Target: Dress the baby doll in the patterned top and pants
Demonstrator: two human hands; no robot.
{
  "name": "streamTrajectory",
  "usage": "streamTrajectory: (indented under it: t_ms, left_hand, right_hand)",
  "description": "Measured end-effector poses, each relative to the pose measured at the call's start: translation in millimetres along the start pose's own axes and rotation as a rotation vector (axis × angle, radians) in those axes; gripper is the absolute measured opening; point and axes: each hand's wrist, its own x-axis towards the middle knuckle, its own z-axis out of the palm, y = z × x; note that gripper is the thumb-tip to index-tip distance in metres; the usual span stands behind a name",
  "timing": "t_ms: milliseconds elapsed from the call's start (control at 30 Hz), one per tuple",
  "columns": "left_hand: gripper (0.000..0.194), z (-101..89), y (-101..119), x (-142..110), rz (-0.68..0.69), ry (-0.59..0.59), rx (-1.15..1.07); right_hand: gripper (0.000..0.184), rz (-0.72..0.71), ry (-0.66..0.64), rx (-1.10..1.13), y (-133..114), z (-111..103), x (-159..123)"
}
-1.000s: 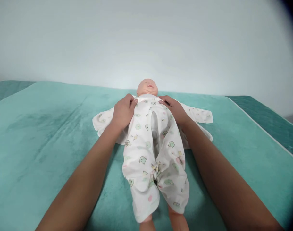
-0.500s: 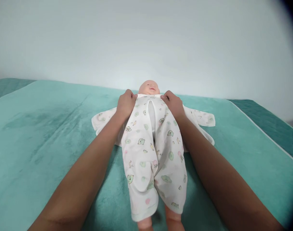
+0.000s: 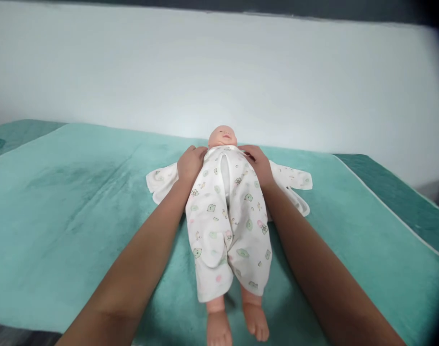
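Observation:
A baby doll [image 3: 223,137] lies on its back, head toward the wall and bare feet toward me. White baby trousers [image 3: 211,221] with green and pink animal prints cover its legs and reach up to its chest; a slit runs down their front. At the top edge, on the left, my left hand [image 3: 191,163] has its fingers closed on the trousers. My right hand [image 3: 257,163] grips the opposite upper corner, its index finger fairly straight along the edge. Beneath the doll a matching baby top [image 3: 295,178] lies spread, sleeves out to both sides. The doll's arms are hidden.
A turquoise pad [image 3: 79,202] with pale edging lies under everything. Darker green quilted cloth [image 3: 381,173] shows past its right and left sides. Behind stands a white wall [image 3: 219,72] with a dark band on top. Dark floor shows at the lower left.
The view has shifted back, so the doll's feet and the wall's upper band now show. Both hands stay at the trousers' top edge; the right fingers look straighter than before.

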Motion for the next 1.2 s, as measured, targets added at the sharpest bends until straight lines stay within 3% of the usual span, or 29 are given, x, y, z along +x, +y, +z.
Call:
streamTrajectory:
  t_ms: [267,433,533,633,833,967,1100,1200]
  left_hand:
    - [0.028,-10.8,-5,-47,0.058,0.024,-0.116]
    - [0.013,-25.6,-8,-75,0.05,-0.163,-0.048]
    - [0.008,-30.3,-7,-79,0.034,-0.233,-0.172]
    - [0.012,-32.2,-6,-76,-0.101,-0.275,-0.369]
    - [0.024,-37.2,-6,-74,-0.311,-0.469,-0.707]
    - [0.025,-40.8,-4,-76,-0.373,-0.542,-0.825]
    - [0.028,-43.9,1,-80,-0.428,-0.575,-0.896]
    - [0.03,-45.6,3,-83,-0.454,-0.573,-0.944]
  right_hand:
    - [0.04,0.011,-0.098,-0.362,-3,-9,-14]
    - [0.04,0.08,-0.08,-0.409,1,-10,-5]
    - [0.037,0.19,-0.04,-0.385,2,-8,4]
    - [0.034,0.287,-0.031,-0.366,1,-6,13]
    - [0.023,0.39,-0.05,-0.391,2,-5,23]
    - [0.018,0.325,-0.032,-0.383,6,-4,23]
    - [0.015,0.207,0.093,-0.312,4,-5,13]
    - [0.014,0.334,0.146,-0.259,-5,-9,-3]
